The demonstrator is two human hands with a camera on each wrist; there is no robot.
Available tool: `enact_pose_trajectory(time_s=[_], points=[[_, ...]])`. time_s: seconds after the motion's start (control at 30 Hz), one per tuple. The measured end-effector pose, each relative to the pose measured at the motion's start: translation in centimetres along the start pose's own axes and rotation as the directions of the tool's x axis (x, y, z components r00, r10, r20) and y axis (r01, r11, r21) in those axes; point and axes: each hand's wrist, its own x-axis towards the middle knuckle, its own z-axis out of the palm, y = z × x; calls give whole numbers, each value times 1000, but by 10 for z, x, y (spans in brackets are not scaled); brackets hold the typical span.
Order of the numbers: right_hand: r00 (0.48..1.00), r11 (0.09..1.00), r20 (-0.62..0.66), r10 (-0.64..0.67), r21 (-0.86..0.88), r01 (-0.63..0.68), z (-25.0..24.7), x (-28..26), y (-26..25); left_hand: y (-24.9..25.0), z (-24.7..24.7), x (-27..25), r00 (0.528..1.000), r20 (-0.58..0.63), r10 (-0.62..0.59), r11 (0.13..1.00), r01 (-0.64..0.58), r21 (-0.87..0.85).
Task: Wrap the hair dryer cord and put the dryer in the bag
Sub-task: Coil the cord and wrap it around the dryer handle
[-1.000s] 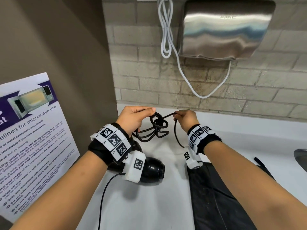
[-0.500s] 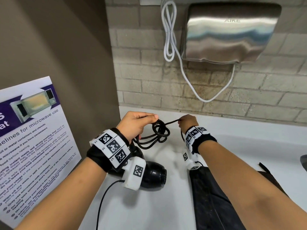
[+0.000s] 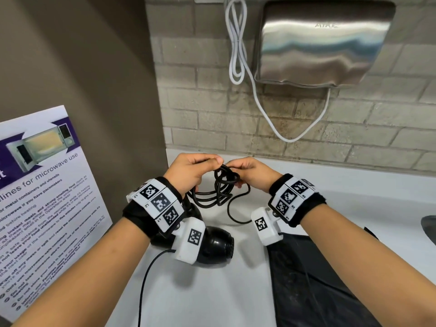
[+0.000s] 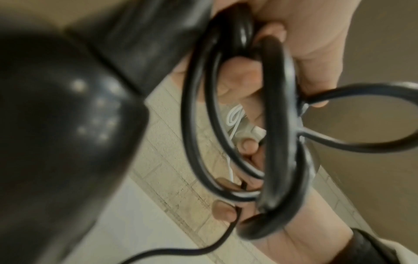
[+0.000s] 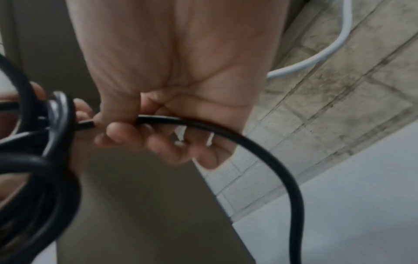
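A black hair dryer (image 3: 212, 246) lies on the white counter (image 3: 212, 291) under my left wrist; it fills the left of the left wrist view (image 4: 56, 134). Its black cord (image 3: 220, 187) is gathered into several loops held above the counter. My left hand (image 3: 195, 171) grips the top of the coil (image 4: 276, 125). My right hand (image 3: 250, 169) pinches a strand of the cord (image 5: 203, 125) right beside the coil, and the slack curves down toward the counter. A black bag (image 3: 318, 279) lies flat under my right forearm.
A steel hand dryer (image 3: 323, 43) with a white cable (image 3: 238, 48) hangs on the brick wall behind. A microwave-use poster (image 3: 42, 197) leans at the left against a brown wall. A thin black wire (image 3: 146, 286) runs along the counter. A sink edge (image 3: 429, 227) shows at the far right.
My right hand has moved left, close to the coil, bringing the strand with it. The left hand keeps its grip on the loops. The slack cord now sags lower on the counter.
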Motion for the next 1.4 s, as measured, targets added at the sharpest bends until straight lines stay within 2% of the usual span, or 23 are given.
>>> enact_pose_trajectory(time_s=[0.07, 0.2, 0.33, 0.4, 0.47, 0.53, 0.57, 0.63, 0.7, 0.77, 0.87, 1.0, 1.1, 1.27, 1.33, 1.4], points=[[998, 1000, -51, -26, 8, 26, 10, 6, -3, 0, 0, -2, 997, 71, 6, 1000, -6, -3], [983, 1000, -182, -3, -10, 1, 26, 17, -4, -1, -2, -4, 992, 123, 33, 998, -40, 56], [903, 986, -429, 23, -139, -91, 25, 29, 4, -1, -7, -4, 995, 95, 43, 993, -53, 101], [864, 980, -501, 41, -149, -133, 18, 31, 3, -2, -9, -3, 998, 67, 20, 997, -25, 66], [839, 984, -543, 26, -135, -118, 11, 30, -3, -3, -8, -1, 999, 37, -3, 1000, 2, 27], [840, 990, -542, 6, -117, -83, 6, 27, -13, -2, -8, 2, 999, 14, -30, 1000, 30, 7], [865, 994, -502, 2, -97, -59, 5, 25, -18, -2, -7, 3, 999, 12, -41, 999, 41, 0], [938, 1000, -346, 15, -9, -19, 4, 22, -28, -2, -6, 4, 999, 21, -36, 999, 37, -18], [982, 994, -184, 42, 102, -23, 4, 21, -34, -2, -6, 3, 999, 49, -16, 999, 18, -50], [992, 987, -98, 80, 147, -65, 6, 21, -36, -3, -5, 2, 997, 74, 9, 997, -4, -76], [987, 974, -38, 159, 171, -150, 16, 22, -34, -5, -3, 2, 996, 68, 60, 997, -57, -50], [980, 966, -63, 186, 193, -171, 24, 30, -31, -5, -3, 1, 990, 120, 80, 997, -80, -6], [961, 940, -180, 209, 309, -147, 18, 37, -31, -5, -8, 0, 985, 164, 47, 996, -59, 67], [892, 914, -341, 295, 373, -160, 9, 35, -16, -5, -11, 4, 988, 153, 21, 998, -30, 56], [870, 892, -374, 322, 428, -146, 6, 32, -10, -3, -10, 5, 989, 144, 19, 997, -29, 65], [869, 887, -379, 319, 442, -132, 3, 27, -7, -3, -9, 6, 996, 88, 6, 1000, -8, 28]])
